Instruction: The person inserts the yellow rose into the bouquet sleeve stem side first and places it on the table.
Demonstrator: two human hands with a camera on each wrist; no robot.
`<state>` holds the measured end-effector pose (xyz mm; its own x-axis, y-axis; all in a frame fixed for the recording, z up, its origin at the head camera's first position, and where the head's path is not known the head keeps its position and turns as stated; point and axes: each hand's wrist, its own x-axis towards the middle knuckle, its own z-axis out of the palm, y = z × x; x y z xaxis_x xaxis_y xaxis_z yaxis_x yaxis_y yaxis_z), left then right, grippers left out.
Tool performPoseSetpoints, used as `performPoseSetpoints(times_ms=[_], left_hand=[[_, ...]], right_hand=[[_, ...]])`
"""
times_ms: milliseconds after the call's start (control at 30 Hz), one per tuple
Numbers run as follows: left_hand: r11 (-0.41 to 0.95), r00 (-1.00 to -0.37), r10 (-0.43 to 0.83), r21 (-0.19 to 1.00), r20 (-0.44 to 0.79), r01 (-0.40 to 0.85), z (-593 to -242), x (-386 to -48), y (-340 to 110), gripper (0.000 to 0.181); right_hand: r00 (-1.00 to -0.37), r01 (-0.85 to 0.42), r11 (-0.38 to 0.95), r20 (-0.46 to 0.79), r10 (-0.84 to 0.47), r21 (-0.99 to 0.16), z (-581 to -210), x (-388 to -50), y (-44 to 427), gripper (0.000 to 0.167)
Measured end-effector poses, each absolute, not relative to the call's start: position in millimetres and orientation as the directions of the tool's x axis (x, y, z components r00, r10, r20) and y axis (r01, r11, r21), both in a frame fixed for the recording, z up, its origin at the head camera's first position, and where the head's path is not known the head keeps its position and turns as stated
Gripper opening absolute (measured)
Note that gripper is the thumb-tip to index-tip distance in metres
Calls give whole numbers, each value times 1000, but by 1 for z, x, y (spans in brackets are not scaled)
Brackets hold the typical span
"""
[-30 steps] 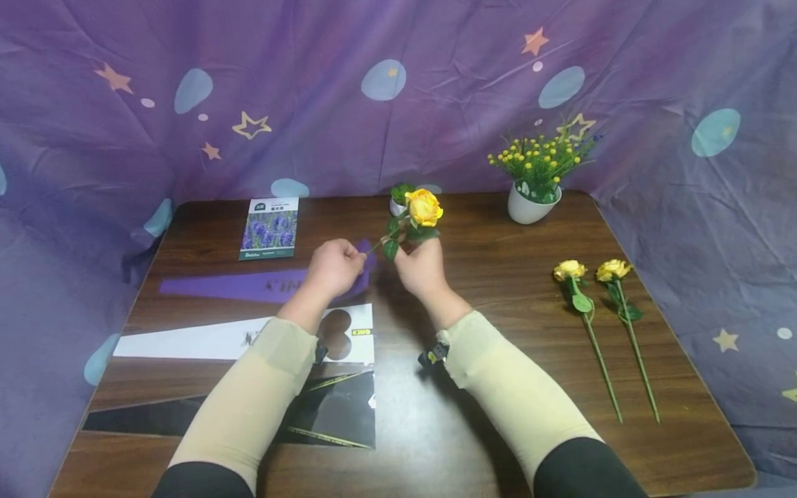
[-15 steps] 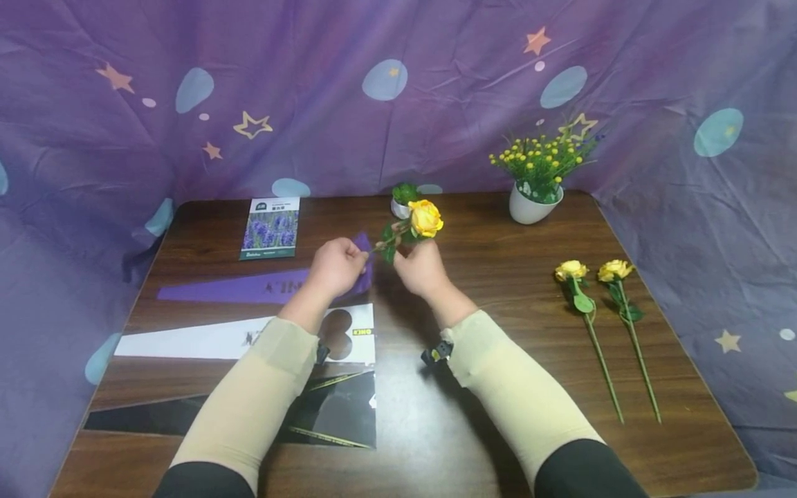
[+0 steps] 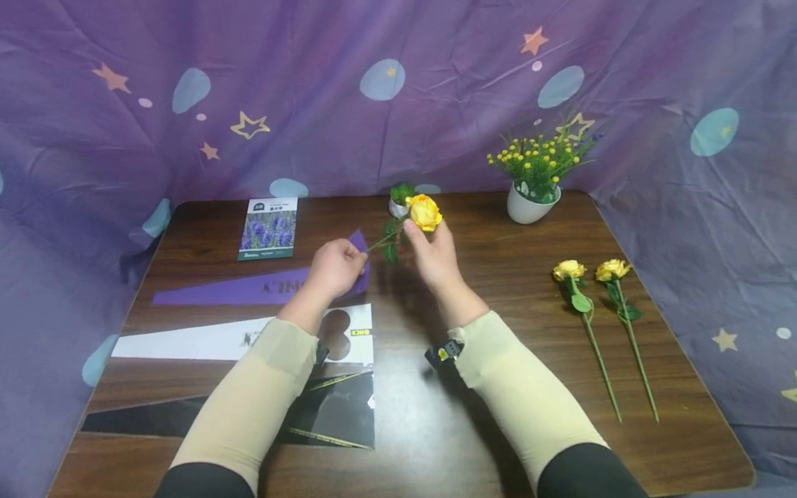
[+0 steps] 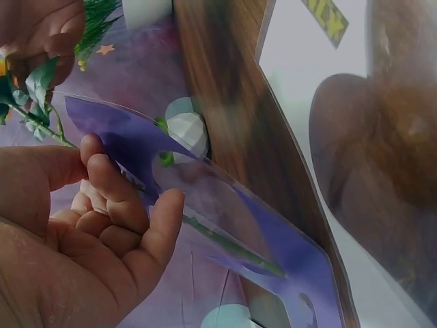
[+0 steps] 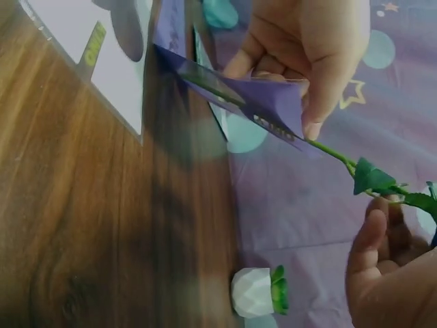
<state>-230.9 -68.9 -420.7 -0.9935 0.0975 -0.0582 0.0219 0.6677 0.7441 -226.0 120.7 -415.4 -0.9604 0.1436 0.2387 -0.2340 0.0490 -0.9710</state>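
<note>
A yellow artificial rose (image 3: 425, 212) is tilted over the table, its lower stem (image 4: 232, 247) inside a purple flower sleeve (image 3: 218, 290) with a clear window. My left hand (image 3: 336, 266) pinches the sleeve's open edge, where the stem goes in; the right wrist view shows its thumb (image 5: 313, 130) there. My right hand (image 3: 432, 256) holds the rose just below the bloom, thumb in front, other fingers partly hidden behind. Below the purple one, a white sleeve (image 3: 187, 339) and a black sleeve (image 3: 149, 417) lie flat, partly covered by my left arm.
Two more yellow roses (image 3: 569, 270) lie side by side at the table's right. A white pot of yellow flowers (image 3: 533, 203) stands back right, and a small potted succulent (image 3: 399, 203) behind the held rose. A lavender-picture card (image 3: 269, 228) lies back left.
My right hand has moved up and right along the rose, closer to the bloom. The bloom dipped, then rose slightly. The sleeve's narrow end has shifted a little left; my left hand stays nearly still.
</note>
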Motion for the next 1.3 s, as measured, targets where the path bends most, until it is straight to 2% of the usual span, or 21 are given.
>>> performPoseSetpoints(times_ms=[100, 200, 400, 533, 633, 733, 833, 967, 1100, 1300], left_hand=[[666, -993, 99, 746, -60, 22, -421, -231, -69, 22], [664, -993, 100, 747, -64, 19, -421, -231, -69, 22], [666, -993, 103, 746, -63, 21, -420, -230, -69, 22], [664, -993, 103, 747, -54, 28, -420, -229, -68, 22], [660, -993, 103, 750, -50, 31, -419, -229, -67, 21], [660, -993, 104, 751, -51, 30, -418, -229, -67, 21], [660, -993, 105, 751, -52, 31, -416, -229, -66, 21], [662, -993, 103, 748, -49, 32, -415, -229, -66, 21], [663, -994, 103, 748, -45, 35, -415, -228, -66, 21], [660, -995, 97, 750, -35, 38, -413, -226, -66, 22]], right_hand=[[-901, -398, 20, 395, 177, -917, -419, -228, 120, 48], [-848, -508, 5, 502, 169, -861, -423, -230, 122, 50], [-809, -549, 208, 577, 109, -809, -429, -229, 130, 41], [-806, -525, 352, 585, 85, -775, -428, -228, 134, 46], [-820, -485, 404, 564, 99, -776, -426, -226, 135, 47], [-828, -474, 393, 551, 107, -788, -426, -225, 134, 47], [-824, -495, 328, 554, 116, -805, -427, -225, 133, 46], [-816, -518, 270, 563, 131, -812, -428, -224, 131, 34], [-821, -509, 283, 557, 126, -813, -429, -222, 129, 27], [-836, -493, 295, 540, 101, -818, -431, -219, 128, 27]])
